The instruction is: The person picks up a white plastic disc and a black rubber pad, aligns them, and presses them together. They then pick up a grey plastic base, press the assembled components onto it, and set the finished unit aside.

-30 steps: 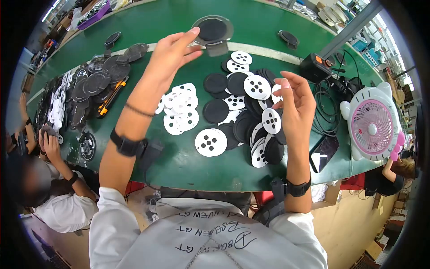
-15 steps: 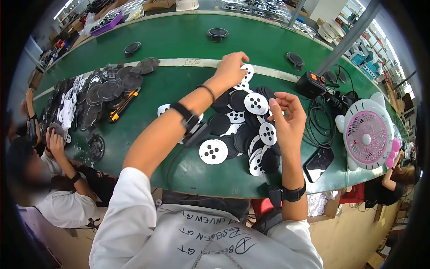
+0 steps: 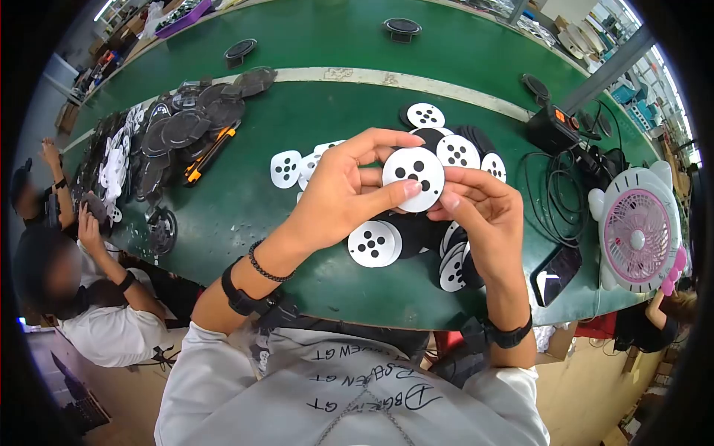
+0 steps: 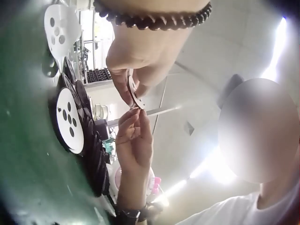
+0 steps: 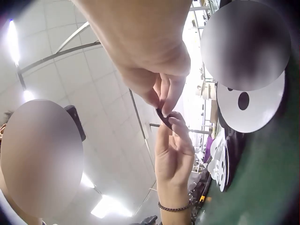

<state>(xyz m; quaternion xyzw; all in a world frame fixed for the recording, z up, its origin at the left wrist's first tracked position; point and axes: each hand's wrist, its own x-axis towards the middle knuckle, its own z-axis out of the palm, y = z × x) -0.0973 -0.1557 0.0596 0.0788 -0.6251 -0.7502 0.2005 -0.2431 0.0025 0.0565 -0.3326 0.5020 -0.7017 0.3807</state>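
Both hands meet over the pile at a round white disc with black round spots [image 3: 416,169], dark on its back in the right wrist view. My left hand [image 3: 343,192] pinches it, thumb across the white face and fingers behind. At the disc's right edge, my right hand [image 3: 492,219] pinches the rim between thumb and fingers. Under and behind the hands lie more white spotted discs [image 3: 457,152] and black discs [image 3: 429,138], partly hidden. A white disc [image 3: 370,244] rests at the pile's near left. White spotted pieces [image 3: 285,169] lie left of my left hand.
Clear round covers [image 3: 186,128] are heaped left, with an orange cutter knife [image 3: 210,156] beside them. To the right are a black box [image 3: 552,130], cables [image 3: 547,204], a phone [image 3: 556,276] and a pink-and-white fan [image 3: 637,236]. Round parts [image 3: 402,29] sit on the far green strip.
My left hand went from a clear round part at the far strip to the far end of the pile, then came back with a white spotted disc. My right hand now grips its edge too.
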